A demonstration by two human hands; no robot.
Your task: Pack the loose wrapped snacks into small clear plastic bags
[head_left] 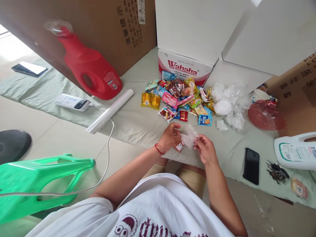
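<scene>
A thin clear plastic bag (189, 137), slightly blurred, stretches between my two hands just above the green cloth. My left hand (168, 139), with a red string on the wrist, has its fingers closed at the bag's left edge. Thumb and fingers of my right hand (205, 148) pinch the bag's right side. Below the bag, close to my left hand, lies a small brown-and-white snack packet (179, 146), partly covered. Beyond my hands is a heap of wrapped snacks (177, 93), with a blue packet (204, 119) at its near right edge.
Bunched clear plastic bags (230, 102) sit right of the snacks, beside a reddish translucent bowl (265, 115). Leftward are a plastic roll (111, 110), red jug (93, 70), power bank (72, 102) and green stool (37, 177). A phone (251, 166) and keys (277, 171) lie right.
</scene>
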